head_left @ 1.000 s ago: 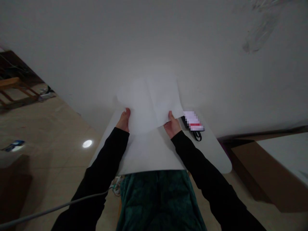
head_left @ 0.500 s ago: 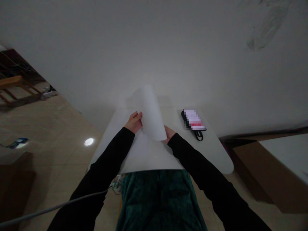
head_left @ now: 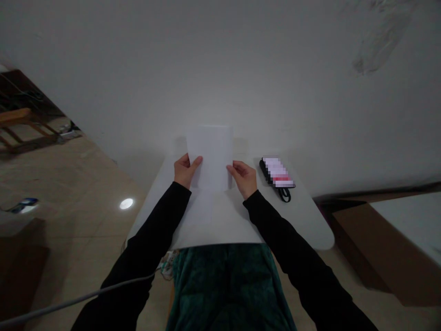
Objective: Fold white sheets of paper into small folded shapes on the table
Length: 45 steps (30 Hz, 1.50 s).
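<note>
A folded sheet of white paper (head_left: 211, 157) stands between my hands over the far part of the white table (head_left: 292, 216), its lower edge near my fingers. My left hand (head_left: 185, 171) grips its left edge, with the thumb across the paper. My right hand (head_left: 243, 178) holds its right edge from the other side. A faint pale rectangle (head_left: 201, 207) lies on the table below the sheet, though its nature is hard to tell in this light. Both black sleeves reach to the hands.
A black pouch with a pixelated label and a dark strap (head_left: 277, 175) lies to the right of my right hand. Below the table's near edge is a green fleece lap (head_left: 227, 289). A grey cable (head_left: 79, 298) crosses my left sleeve. A cardboard box (head_left: 365, 243) stands low at the right.
The paper has gone from a wide, loose sheet to a curled strip to a neat, narrow folded rectangle. My hands have stayed on its sides. The black pouch has not moved.
</note>
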Each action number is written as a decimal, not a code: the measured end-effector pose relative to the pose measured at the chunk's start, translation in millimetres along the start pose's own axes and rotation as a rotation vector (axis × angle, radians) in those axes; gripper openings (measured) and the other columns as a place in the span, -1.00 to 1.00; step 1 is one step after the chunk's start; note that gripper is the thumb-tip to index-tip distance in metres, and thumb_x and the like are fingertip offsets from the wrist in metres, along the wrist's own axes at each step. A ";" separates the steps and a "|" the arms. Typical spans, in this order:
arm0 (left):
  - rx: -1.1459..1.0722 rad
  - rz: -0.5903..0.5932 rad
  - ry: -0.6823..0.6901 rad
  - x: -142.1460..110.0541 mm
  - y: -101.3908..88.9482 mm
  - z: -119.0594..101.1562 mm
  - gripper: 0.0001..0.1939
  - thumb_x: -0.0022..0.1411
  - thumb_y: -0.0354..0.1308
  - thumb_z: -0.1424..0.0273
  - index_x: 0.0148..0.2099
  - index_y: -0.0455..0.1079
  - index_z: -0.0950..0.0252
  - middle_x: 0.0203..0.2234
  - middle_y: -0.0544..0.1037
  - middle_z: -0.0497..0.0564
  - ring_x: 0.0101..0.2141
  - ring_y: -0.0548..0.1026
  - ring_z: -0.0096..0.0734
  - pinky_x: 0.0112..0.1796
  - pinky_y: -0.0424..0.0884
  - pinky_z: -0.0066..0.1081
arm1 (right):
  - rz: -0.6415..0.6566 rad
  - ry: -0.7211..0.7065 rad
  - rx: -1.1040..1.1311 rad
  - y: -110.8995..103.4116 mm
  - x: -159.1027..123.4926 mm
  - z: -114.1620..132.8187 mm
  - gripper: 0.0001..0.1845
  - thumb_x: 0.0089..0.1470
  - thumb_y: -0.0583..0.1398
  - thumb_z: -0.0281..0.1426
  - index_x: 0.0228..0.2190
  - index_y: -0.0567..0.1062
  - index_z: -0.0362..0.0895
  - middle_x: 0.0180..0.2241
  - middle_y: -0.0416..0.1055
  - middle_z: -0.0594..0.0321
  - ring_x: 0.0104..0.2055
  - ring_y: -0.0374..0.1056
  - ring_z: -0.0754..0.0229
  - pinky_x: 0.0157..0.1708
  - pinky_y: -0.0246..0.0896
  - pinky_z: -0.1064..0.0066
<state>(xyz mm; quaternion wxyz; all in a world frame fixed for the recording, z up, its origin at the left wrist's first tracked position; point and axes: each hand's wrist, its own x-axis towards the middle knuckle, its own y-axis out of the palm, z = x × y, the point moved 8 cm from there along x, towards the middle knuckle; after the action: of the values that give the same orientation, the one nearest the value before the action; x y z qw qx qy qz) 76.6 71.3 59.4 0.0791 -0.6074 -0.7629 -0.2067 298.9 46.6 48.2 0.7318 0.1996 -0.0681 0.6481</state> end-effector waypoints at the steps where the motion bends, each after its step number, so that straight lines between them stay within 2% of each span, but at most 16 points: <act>1: 0.015 0.002 0.018 -0.5 1.7 -2.9 -0.61 -0.09 0.38 0.24 -0.19 0.49 0.32 -0.27 0.58 0.08 -0.24 0.54 -0.28 -0.17 0.43 -0.29 | -0.014 0.009 -0.003 -0.8 0.1 -1.5 -0.75 -0.14 0.32 -0.21 -0.40 0.56 -0.10 -0.41 0.50 0.27 -0.34 0.42 0.21 -0.15 0.33 0.28; 4: 0.134 -0.034 0.160 -4.6 0.9 -18.9 -0.39 -0.09 0.39 0.25 0.03 0.34 0.21 -0.02 0.46 0.10 -0.05 0.45 -0.21 -0.06 0.37 -0.26 | -0.172 -0.028 -0.022 -19.1 1.5 3.9 -0.74 -0.09 0.29 -0.18 -0.39 0.56 -0.10 -0.40 0.52 0.26 -0.32 0.42 0.18 -0.14 0.33 0.25; 6: 0.262 -0.078 0.276 -11.5 -2.5 -30.9 -0.27 -0.13 0.41 0.27 0.11 0.25 0.14 0.15 0.28 0.11 0.12 0.31 -0.12 0.07 0.25 -0.18 | -0.286 -0.137 -0.109 -34.9 0.0 18.0 -0.74 -0.01 0.24 -0.17 -0.33 0.56 -0.07 -0.32 0.53 0.24 -0.25 0.42 0.17 -0.07 0.29 0.22; 7: 0.323 -0.083 0.311 -15.6 -2.6 -34.7 -0.28 -0.15 0.43 0.29 0.08 0.27 0.14 0.18 0.24 0.10 0.17 0.23 -0.08 0.13 0.16 -0.13 | -0.292 -0.208 -0.191 -38.0 -1.1 26.7 -0.75 0.04 0.22 -0.18 -0.29 0.57 -0.04 -0.27 0.53 0.23 -0.20 0.42 0.15 -0.02 0.25 0.21; 9: 0.408 -0.008 0.323 -23.0 4.7 -35.6 -0.46 -0.17 0.44 0.31 -0.09 0.40 0.15 0.11 0.33 0.08 0.21 0.16 -0.02 0.22 -0.06 -0.08 | -0.171 -0.333 -0.409 -29.9 -2.9 39.0 -0.78 0.11 0.18 -0.22 -0.25 0.57 0.01 -0.19 0.53 0.23 -0.08 0.39 0.12 0.06 0.13 0.17; 11: 0.449 0.181 0.292 -30.5 23.5 -30.3 -0.64 -0.12 0.42 0.33 -0.21 0.47 0.13 -0.02 0.47 0.05 0.19 0.21 -0.01 0.25 -0.24 -0.05 | 0.014 -0.418 -0.608 -12.5 -6.6 40.1 -0.81 0.15 0.16 -0.26 -0.24 0.57 0.06 -0.15 0.53 0.24 0.02 0.35 0.09 0.11 0.03 0.14; 13: 0.477 0.386 0.286 -39.1 45.5 -25.6 -0.70 -0.02 0.37 0.35 -0.17 0.49 0.09 -0.09 0.53 0.01 0.17 0.27 -0.05 0.25 -0.33 -0.03 | 0.155 -0.488 -0.748 3.7 -12.3 35.3 -0.79 0.19 0.12 -0.31 -0.24 0.56 0.07 -0.14 0.53 0.25 0.07 0.31 0.08 0.12 -0.02 0.12; 15: 0.495 0.488 0.311 -43.7 58.5 -25.0 -0.72 0.03 0.34 0.38 -0.15 0.51 0.10 -0.16 0.57 0.01 0.08 0.38 -0.09 0.25 -0.28 -0.02 | 0.212 -0.569 -0.850 14.8 -17.9 31.7 -0.77 0.22 0.08 -0.36 -0.24 0.55 0.05 -0.16 0.54 0.24 0.06 0.32 0.09 0.10 -0.02 0.12; 18: 0.551 0.504 0.413 -43.4 61.6 -29.1 -0.83 0.11 0.28 0.40 -0.19 0.52 0.14 -0.25 0.61 0.01 -0.10 0.52 -0.19 0.21 -0.05 0.01 | 0.195 -0.710 -0.943 23.1 -24.5 32.4 -0.77 0.23 0.08 -0.40 -0.25 0.54 0.00 -0.22 0.56 0.23 0.01 0.36 0.11 0.05 0.04 0.15; 20: 0.691 0.509 0.589 -47.0 62.0 -34.1 -0.84 0.22 0.17 0.42 -0.16 0.50 0.15 -0.23 0.61 0.00 -0.15 0.54 -0.25 0.15 0.08 0.01 | 0.153 -0.806 -0.949 25.0 -28.5 36.5 -0.81 0.21 0.11 -0.42 -0.29 0.54 -0.04 -0.27 0.56 0.24 -0.03 0.38 0.13 0.01 0.09 0.19; 23: 0.941 0.500 0.909 -60.0 65.3 -37.7 -0.73 0.31 0.04 0.49 -0.01 0.43 0.14 -0.18 0.61 0.00 -0.16 0.54 -0.32 0.07 0.21 -0.05 | 0.078 -0.898 -0.898 23.3 -32.6 43.3 -0.90 0.16 0.16 -0.44 -0.32 0.51 -0.09 -0.32 0.56 0.25 -0.09 0.40 0.16 -0.04 0.15 0.24; 25: 1.021 0.479 1.046 -67.6 67.6 -37.2 -0.68 0.32 0.01 0.51 0.06 0.38 0.15 -0.15 0.60 0.01 -0.14 0.54 -0.34 0.03 0.26 -0.10 | 0.052 -0.917 -0.870 21.7 -33.8 45.4 -0.93 0.13 0.18 -0.45 -0.32 0.50 -0.10 -0.32 0.56 0.25 -0.10 0.41 0.16 -0.05 0.17 0.24; 27: 1.048 0.463 1.122 -72.7 70.1 -37.0 -0.67 0.32 0.00 0.53 0.08 0.35 0.17 -0.14 0.59 0.03 -0.12 0.53 -0.33 -0.01 0.30 -0.13 | 0.046 -0.932 -0.859 21.4 -35.2 46.6 -0.93 0.10 0.20 -0.45 -0.32 0.49 -0.10 -0.32 0.55 0.25 -0.12 0.41 0.14 -0.07 0.18 0.23; 33: 1.043 0.418 1.170 -74.6 71.9 -42.4 -0.74 0.28 0.07 0.52 -0.01 0.39 0.18 -0.11 0.58 0.00 -0.10 0.52 -0.34 -0.05 0.33 -0.20 | -0.002 -0.981 -0.816 18.9 -38.8 52.7 -0.91 0.03 0.21 -0.48 -0.37 0.49 -0.07 -0.36 0.56 0.33 -0.14 0.44 0.17 -0.02 0.10 0.19; 40: 1.077 0.203 1.194 -66.0 58.2 -52.3 -0.87 0.26 0.13 0.50 -0.19 0.43 0.17 -0.24 0.62 -0.06 -0.26 0.53 -0.41 -0.13 0.28 -0.22 | -0.063 -0.875 -0.858 16.1 -28.6 50.1 -0.94 0.01 0.19 -0.48 -0.45 0.44 -0.08 -0.41 0.54 0.32 -0.17 0.45 0.18 -0.01 0.07 0.20; 45: 1.078 0.262 1.158 -69.1 63.2 -51.1 -0.82 0.28 0.08 0.52 -0.12 0.42 0.18 -0.21 0.61 -0.05 -0.22 0.53 -0.40 -0.04 0.22 -0.17 | -0.001 -0.926 -0.887 31.6 -32.1 52.7 -0.95 0.04 0.18 -0.47 -0.40 0.45 -0.08 -0.34 0.56 0.31 -0.13 0.43 0.18 0.02 0.06 0.21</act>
<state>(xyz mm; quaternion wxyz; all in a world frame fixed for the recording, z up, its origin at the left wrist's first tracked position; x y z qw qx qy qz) 147.9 -0.3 93.6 0.7686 -0.3666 -0.5180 -0.0809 271.6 -0.5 91.1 0.6398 0.1371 -0.6389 0.4046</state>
